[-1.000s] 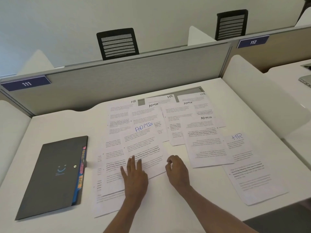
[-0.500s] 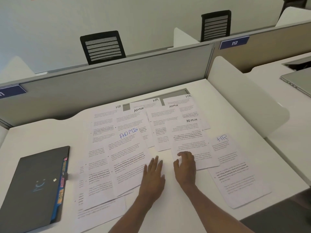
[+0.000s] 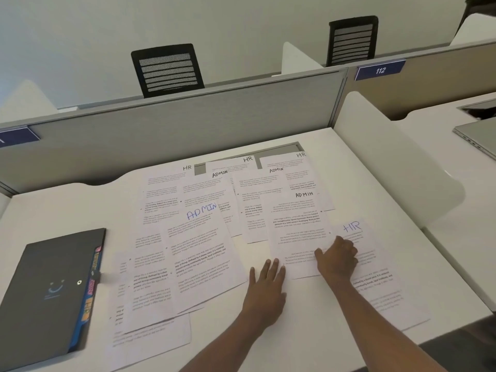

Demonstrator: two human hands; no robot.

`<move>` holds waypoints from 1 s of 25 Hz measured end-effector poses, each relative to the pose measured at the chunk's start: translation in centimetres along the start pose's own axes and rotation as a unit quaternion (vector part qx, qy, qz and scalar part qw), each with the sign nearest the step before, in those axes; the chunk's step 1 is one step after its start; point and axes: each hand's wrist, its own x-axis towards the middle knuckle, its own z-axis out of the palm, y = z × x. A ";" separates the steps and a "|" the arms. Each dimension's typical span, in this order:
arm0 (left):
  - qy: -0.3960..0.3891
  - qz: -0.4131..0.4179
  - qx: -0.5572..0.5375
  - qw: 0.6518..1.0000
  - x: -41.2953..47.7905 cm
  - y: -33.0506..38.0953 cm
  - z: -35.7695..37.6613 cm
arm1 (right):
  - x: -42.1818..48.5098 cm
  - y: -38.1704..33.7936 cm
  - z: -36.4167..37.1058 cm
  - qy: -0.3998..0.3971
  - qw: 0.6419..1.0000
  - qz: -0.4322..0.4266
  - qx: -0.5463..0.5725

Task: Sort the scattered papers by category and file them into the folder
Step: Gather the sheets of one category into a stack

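- Right hand (image 3: 336, 260) has moved from the blue ADMIN sheet (image 3: 198, 237) onto the black-lettered ADMIN sheet (image 3: 298, 226), fingers bent; pinching or pressing, I cannot tell.
- Left hand (image 3: 267, 285) lies flat just left of it.
- Folder (image 3: 48, 291) lies closed, well left; sorting has barely begun.

Your view is bright and evenly lit: soft light, with only thin shadows along the near edges of the papers (image 3: 204, 251) on the white desk (image 3: 53, 210). Wide-angle bending curves the partition (image 3: 188, 135) toward the frame's edges. At lower left the folder (image 3: 48, 291) is smeared with blur — the small print beside it is unreadable.
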 end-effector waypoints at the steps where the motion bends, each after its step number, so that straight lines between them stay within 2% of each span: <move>1: -0.004 -0.001 0.003 1.000 0.0 0.1 0.0 | 0.4 0.1 -0.1 -0.004 1.000 -0.001 0.011; 6: -0.009 -0.002 -0.001 1.000 -0.2 0.2 -0.2 | 2.3 0.8 -1.2 -0.026 0.993 0.026 0.113; 11: -0.004 -0.008 -0.023 1.000 0.0 0.3 -0.4 | 2.7 1.1 -1.9 -0.022 0.973 -0.011 0.230; 13: 0.023 -0.021 -0.087 0.996 0.3 0.1 -1.1 | 2.5 1.1 -2.4 -0.015 0.963 -0.025 0.269; 15: 0.085 -0.053 -0.193 0.976 0.4 -0.5 -2.2 | 1.9 0.9 -2.9 -0.028 0.943 -0.022 0.330; 17: 0.149 -0.119 -0.305 0.933 0.3 -1.6 -3.6 | 1.2 0.6 -3.0 -0.065 0.913 0.006 0.404; 20: 0.195 -0.239 -0.487 0.817 -0.1 -4.4 -5.3 | -0.4 -0.4 -2.5 -0.127 0.870 0.036 0.475; 23: 0.177 -0.269 -0.655 0.684 -1.0 -7.7 -6.4 | -2.8 -2.3 -1.5 -0.186 0.851 0.029 0.490; 25: 0.190 -0.278 -0.691 0.640 -2.2 -9.9 -6.4 | -4.5 -3.7 -0.4 -0.225 0.845 0.015 0.484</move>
